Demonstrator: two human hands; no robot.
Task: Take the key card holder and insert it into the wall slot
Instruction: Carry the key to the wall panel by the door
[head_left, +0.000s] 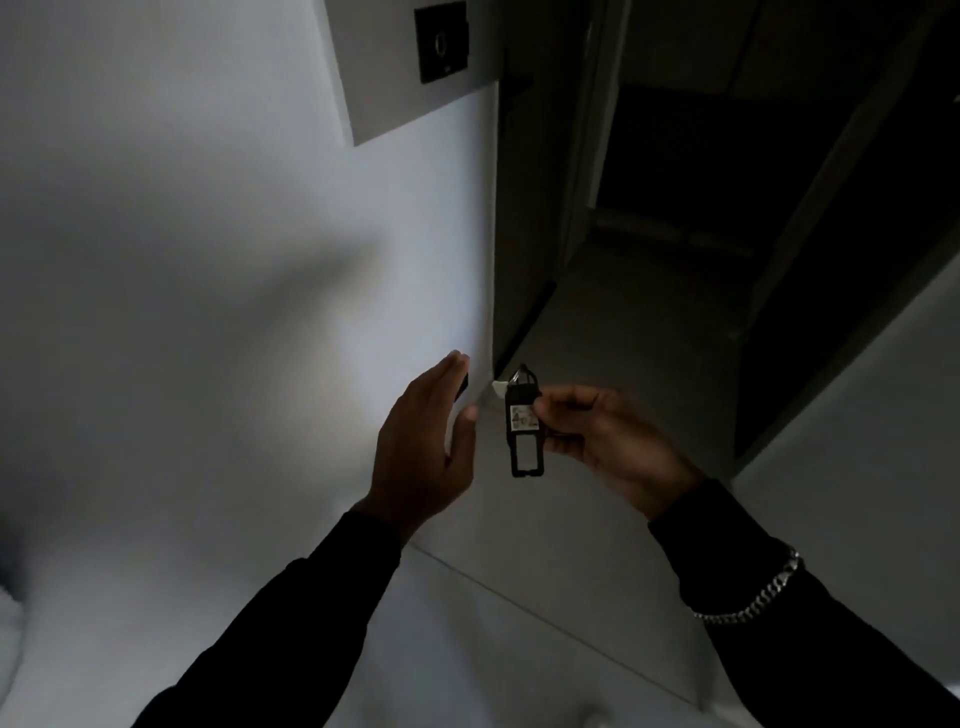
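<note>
The key card holder (523, 431) is a narrow black tag with a pale numbered label, a cut-out window below it and a key ring at its top. My right hand (597, 436) pinches its right edge and holds it upright in front of me. My left hand (421, 441) is raised beside it, near the white wall, with fingers extended. A small dark object (462, 385) shows between its fingertips and thumb, mostly hidden by the hand. The wall slot (441, 41) is a dark square plate high on a grey panel, far above both hands.
The white wall (182, 260) fills the left side, with a bright patch of light by my left hand. Its corner (493, 234) runs down the middle. To the right a dim corridor (649, 260) with a tiled floor leads past dark door frames.
</note>
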